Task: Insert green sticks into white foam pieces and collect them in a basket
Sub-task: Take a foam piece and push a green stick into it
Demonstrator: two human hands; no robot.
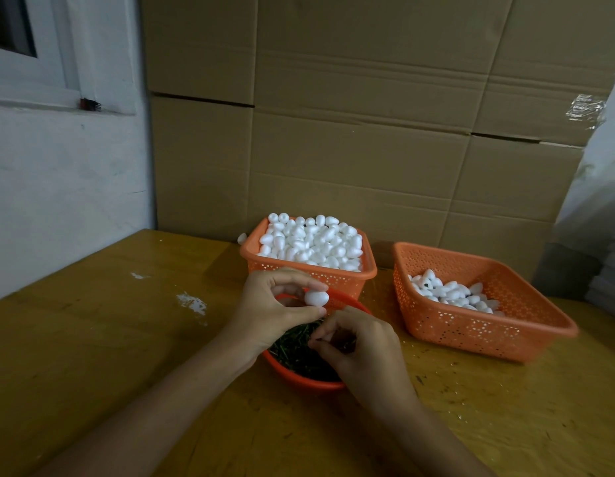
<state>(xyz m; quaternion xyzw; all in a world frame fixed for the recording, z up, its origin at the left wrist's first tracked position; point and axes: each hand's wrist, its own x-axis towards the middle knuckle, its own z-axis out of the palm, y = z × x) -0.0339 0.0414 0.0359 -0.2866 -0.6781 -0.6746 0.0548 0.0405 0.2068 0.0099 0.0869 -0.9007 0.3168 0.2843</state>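
My left hand (271, 311) pinches a white egg-shaped foam piece (316, 298) between thumb and fingertips, just above a round red bowl (300, 377) full of green sticks (295, 351). My right hand (361, 346) hovers over the bowl with its fingers curled together; whether it pinches a stick I cannot tell. Behind the bowl stands an orange basket (337, 278) heaped with plain foam pieces (313, 241). To the right, a second orange basket (478, 330) holds a smaller pile of foam pieces (454, 294), some showing green.
Everything stands on a yellow wooden table (110, 339) with white scuff marks at the left. Cardboard boxes (350, 115) form a wall right behind the baskets. One loose foam piece (242, 238) lies left of the full basket. A white wall (58, 184) bounds the left side.
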